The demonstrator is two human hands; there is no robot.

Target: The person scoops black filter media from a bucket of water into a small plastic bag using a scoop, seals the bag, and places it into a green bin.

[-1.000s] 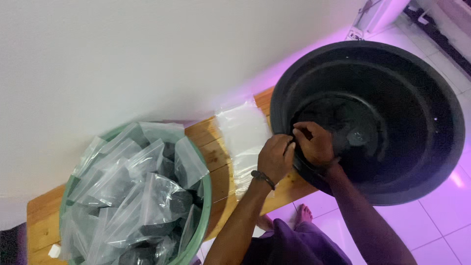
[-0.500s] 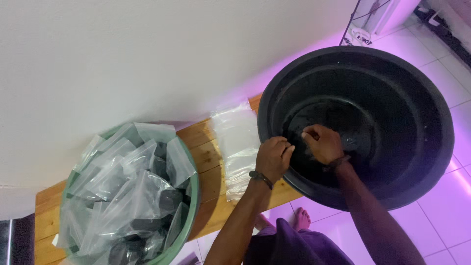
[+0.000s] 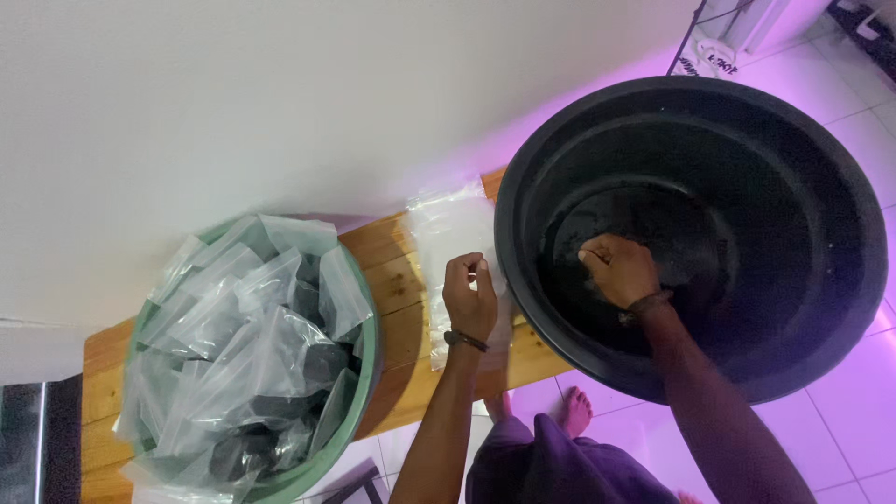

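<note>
One clear plastic bag [image 3: 457, 233], crinkled, pinched by left hand [image 3: 469, 297]; right hand [image 3: 618, 269] fisted in black tub [image 3: 840, 280].

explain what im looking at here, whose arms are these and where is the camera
The camera is worn on a person's head and looks down, so the two bare arms reaching up from the bottom edge are that person's own. There is no machine. The left hand rests on a stack of clear plastic bags lying on a wooden bench against a white wall. The right hand reaches down inside a big black tub, its fingers curled at the dark bottom; whether it grips anything is hard to tell. To the left on the bench sits a green basin heaped with clear bags holding dark lumps. Below the bench you can see a bare foot on the white tiled floor.
</note>
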